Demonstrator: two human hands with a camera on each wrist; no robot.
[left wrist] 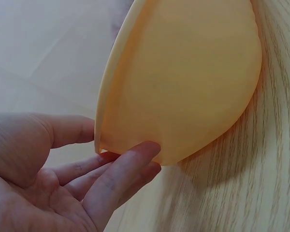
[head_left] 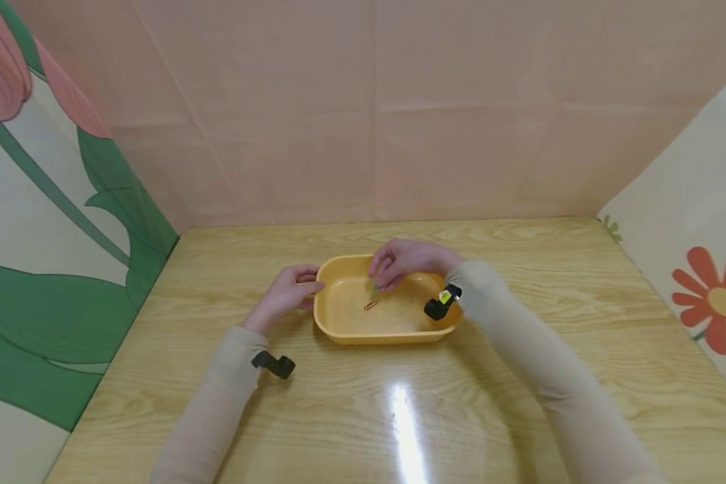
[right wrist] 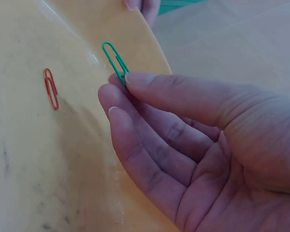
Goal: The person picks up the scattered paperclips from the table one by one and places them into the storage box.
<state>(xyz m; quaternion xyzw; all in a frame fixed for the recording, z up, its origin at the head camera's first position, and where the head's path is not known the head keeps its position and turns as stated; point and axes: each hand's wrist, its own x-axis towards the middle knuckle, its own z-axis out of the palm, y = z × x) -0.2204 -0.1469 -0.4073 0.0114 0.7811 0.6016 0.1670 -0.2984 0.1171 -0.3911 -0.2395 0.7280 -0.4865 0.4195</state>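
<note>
A yellow plastic basin [head_left: 387,338] rests on the wooden table. My left hand [head_left: 286,292] holds its left end, thumb at the rim and fingers [left wrist: 123,176] against the outer wall. Over the inside of the basin, my right hand [head_left: 404,261] pinches a green paper clip [right wrist: 118,59] between thumb and index finger, one looped end sticking out past the fingertips. A red paper clip [right wrist: 51,90] lies on the basin floor, left of the right hand in the right wrist view.
The wood-grain table [head_left: 248,430] runs back to a pink sheet [head_left: 369,121]. Floral panels stand at the left [head_left: 54,202] and right. Each wrist carries a black camera strap, the right one [head_left: 440,306] overlapping the basin in the head view.
</note>
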